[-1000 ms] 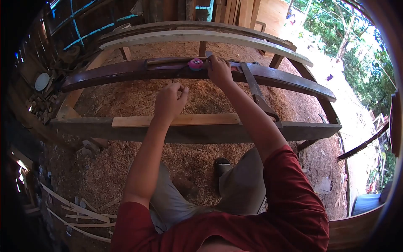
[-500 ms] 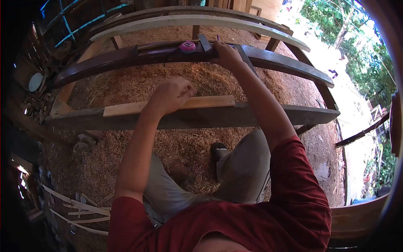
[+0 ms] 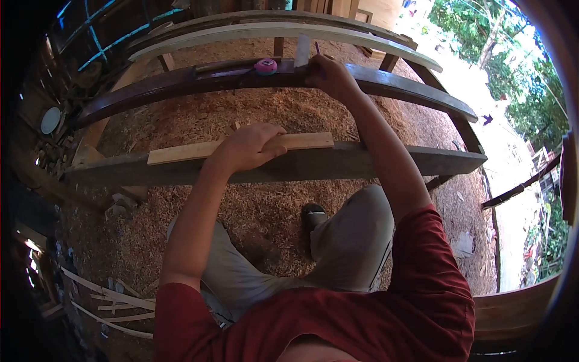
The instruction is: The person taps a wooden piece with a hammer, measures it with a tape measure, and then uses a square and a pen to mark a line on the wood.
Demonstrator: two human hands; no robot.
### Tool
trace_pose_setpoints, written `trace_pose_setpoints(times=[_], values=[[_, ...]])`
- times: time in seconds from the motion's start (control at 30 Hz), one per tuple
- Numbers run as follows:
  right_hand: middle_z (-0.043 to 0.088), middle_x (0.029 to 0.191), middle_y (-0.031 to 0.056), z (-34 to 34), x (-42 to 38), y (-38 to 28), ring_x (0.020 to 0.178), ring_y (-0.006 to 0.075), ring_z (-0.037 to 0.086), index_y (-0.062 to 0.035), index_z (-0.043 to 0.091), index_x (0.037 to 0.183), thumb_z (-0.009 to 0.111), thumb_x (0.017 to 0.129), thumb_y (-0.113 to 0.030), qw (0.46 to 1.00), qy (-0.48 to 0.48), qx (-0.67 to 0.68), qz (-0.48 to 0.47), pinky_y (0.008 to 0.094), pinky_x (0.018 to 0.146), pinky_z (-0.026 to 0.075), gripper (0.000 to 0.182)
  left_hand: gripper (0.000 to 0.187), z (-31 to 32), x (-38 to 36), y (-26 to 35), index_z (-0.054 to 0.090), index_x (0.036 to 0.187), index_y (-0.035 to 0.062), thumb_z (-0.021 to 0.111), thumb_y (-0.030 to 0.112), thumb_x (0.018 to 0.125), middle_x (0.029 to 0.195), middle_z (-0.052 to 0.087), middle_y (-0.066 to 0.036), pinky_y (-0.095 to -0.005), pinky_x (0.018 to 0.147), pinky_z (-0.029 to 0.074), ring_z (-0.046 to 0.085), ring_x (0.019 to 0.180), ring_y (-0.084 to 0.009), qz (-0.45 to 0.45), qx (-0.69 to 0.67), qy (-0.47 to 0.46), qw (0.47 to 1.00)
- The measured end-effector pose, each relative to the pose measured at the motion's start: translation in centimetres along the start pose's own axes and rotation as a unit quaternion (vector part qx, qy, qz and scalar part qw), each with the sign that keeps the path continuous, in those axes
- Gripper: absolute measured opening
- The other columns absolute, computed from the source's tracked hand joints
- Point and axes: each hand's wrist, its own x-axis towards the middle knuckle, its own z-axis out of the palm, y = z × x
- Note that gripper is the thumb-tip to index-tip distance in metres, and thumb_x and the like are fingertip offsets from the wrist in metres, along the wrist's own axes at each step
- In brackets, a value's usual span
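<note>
My left hand [image 3: 250,146] is closed over a pale wooden strip [image 3: 307,141], fingers across its top and thumb along the near side. The strip lies along the grey front beam [image 3: 368,164]. Farther off, my right hand [image 3: 329,73] is closed at the dark varnished beam [image 3: 404,87]. A purple pencil [image 3: 317,47] sticks up from it. Beside those fingers stands the flat, pale metal blade of what looks like a square [image 3: 302,51]; its other part is hidden by the hand. A pink tape measure [image 3: 265,66] rests on the dark beam, left of the blade.
Two more long beams [image 3: 253,28] run across the back. Wood shavings [image 3: 271,223] cover the ground around my legs. Thin offcut strips [image 3: 114,295] lie at lower left, and a white round dish [image 3: 50,119] is at the far left.
My left hand has come down onto the wooden strip and closed on it. My right hand has shifted slightly right and nearer, and the metal blade beside it has turned more upright, catching light.
</note>
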Motion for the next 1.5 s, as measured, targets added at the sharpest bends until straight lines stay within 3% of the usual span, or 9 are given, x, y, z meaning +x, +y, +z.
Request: trace_pose_setpoints(times=[0.2, 0.27, 0.33, 0.47, 0.63, 0.67, 0.73, 0.93, 1.5], values=[[0.074, 0.118, 0.013, -4.2, -6.9, -7.3, 0.108, 0.0368, 0.075, -0.0082, 0.074, 0.123, 0.093, 0.085, -0.022, 0.994, 0.069, 0.059, -0.062, 0.0459, 0.092, 0.06, 0.045, 0.045, 0.4, -0.3, -0.2, 0.068, 0.143, 0.0143, 0.073, 0.038, 0.105, 0.131, 0.076, -0.013, -0.0517, 0.1, 0.058, 0.074, 0.118, -0.0374, -0.016, 0.0, -0.008, 1.0], [0.077, 0.117, 0.0077, -5.0, -9.5, -8.7, 0.108, 0.0243, 0.075, -0.0102, 0.076, 0.127, 0.096, 0.086, -0.023, 0.989, 0.069, 0.1, -0.078, 0.0389, 0.092, 0.059, 0.048, 0.045, 0.3, -0.7, -0.6, 0.068, 0.143, 0.015, 0.075, 0.036, 0.104, 0.131, 0.076, -0.013, -0.0517, 0.1, 0.058, 0.074, 0.118, -0.0375, -0.009, -0.013, -0.005, 1.0], [0.076, 0.122, 0.0077, -4.7, -11.5, -9.2, 0.112, 0.0252, 0.075, -0.0094, 0.077, 0.128, 0.096, 0.085, -0.016, 0.986, 0.076, 0.114, -0.094, 0.0389, 0.097, 0.06, 0.048, 0.048, 0.1, -1.2, -0.9, 0.067, 0.144, 0.0133, 0.077, 0.034, 0.102, 0.131, 0.076, -0.014, -0.0526, 0.102, 0.057, 0.072, 0.121, -0.0384, 0.009, 0.01, 0.015, 1.0], [0.072, 0.112, 0.0078, -4.0, -14.6, -9.1, 0.099, 0.0282, 0.074, -0.0113, 0.078, 0.126, 0.095, 0.084, -0.022, 0.982, 0.056, 0.141, -0.111, 0.0422, 0.087, 0.061, 0.047, 0.049, 0.1, -1.9, -1.1, 0.068, 0.145, 0.0132, 0.076, 0.038, 0.103, 0.132, 0.075, -0.015, -0.0526, 0.106, 0.055, 0.07, 0.125, -0.0395, 0.033, 0.042, 0.046, 0.998], [0.07, 0.113, 0.0078, -2.4, -17.2, -8.1, 0.105, 0.0308, 0.072, -0.0115, 0.078, 0.125, 0.094, 0.084, -0.023, 0.983, 0.002, 0.154, -0.098, 0.0444, 0.092, 0.059, 0.045, 0.084, 0.5, -3.0, -0.4, 0.06, 0.155, 0.014, 0.069, 0.074, 0.098, 0.141, 0.071, -0.017, -0.0517, 0.115, 0.051, 0.066, 0.135, -0.041, -0.066, -0.059, 0.142, 0.986], [0.07, 0.113, 0.0078, -2.1, -17.4, -8.0, 0.105, 0.0308, 0.072, -0.0115, 0.078, 0.125, 0.094, 0.084, -0.023, 0.983, -0.002, 0.159, -0.094, 0.0444, 0.092, 0.059, 0.045, 0.084, 0.8, -3.0, -0.1, 0.06, 0.155, 0.014, 0.069, 0.074, 0.098, 0.141, 0.071, -0.017, -0.0517, 0.115, 0.051, 0.066, 0.135, -0.041, -0.07, -0.061, 0.137, 0.986], [0.07, 0.116, 0.0078, -1.7, -17.7, -8.0, 0.107, 0.0326, 0.07, -0.0127, 0.077, 0.124, 0.093, 0.083, -0.026, 0.983, -0.022, 0.118, -0.136, 0.0465, 0.096, 0.057, 0.045, 0.102, 1.5, -3.0, 0.4, 0.053, 0.163, 0.0148, 0.065, 0.086, 0.091, 0.147, 0.068, -0.016, -0.0531, 0.117, 0.05, 0.065, 0.138, -0.0412, 0.001, 0.011, 0.166, 0.986], [0.069, 0.117, 0.0073, -0.5, -18.2, -8.3, 0.108, 0.0325, 0.068, -0.0146, 0.076, 0.124, 0.089, 0.084, -0.027, 0.983, -0.027, 0.102, -0.153, 0.0478, 0.1, 0.054, 0.044, 0.107, 3.7, -1.9, 0.7, 0.059, 0.162, 0.0211, 0.07, 0.09, 0.081, 0.136, 0.07, -0.015, -0.0548, 0.106, 0.052, 0.07, 0.118, -0.0367, 0.069, 0.067, 0.165, 0.982], [0.068, 0.114, 0.0072, 1.1, -17.7, -8.3, 0.111, 0.0337, 0.065, -0.0135, 0.077, 0.121, 0.089, 0.08, -0.023, 0.985, -0.019, 0.091, -0.143, 0.0482, 0.096, 0.055, 0.044, 0.109, 4.3, -0.9, 1.4, 0.064, 0.158, 0.0208, 0.075, 0.089, 0.074, 0.126, 0.072, -0.008, -0.0479, 0.098, 0.049, 0.07, 0.111, -0.0322, 0.013, 0.122, 0.131, 0.984]])
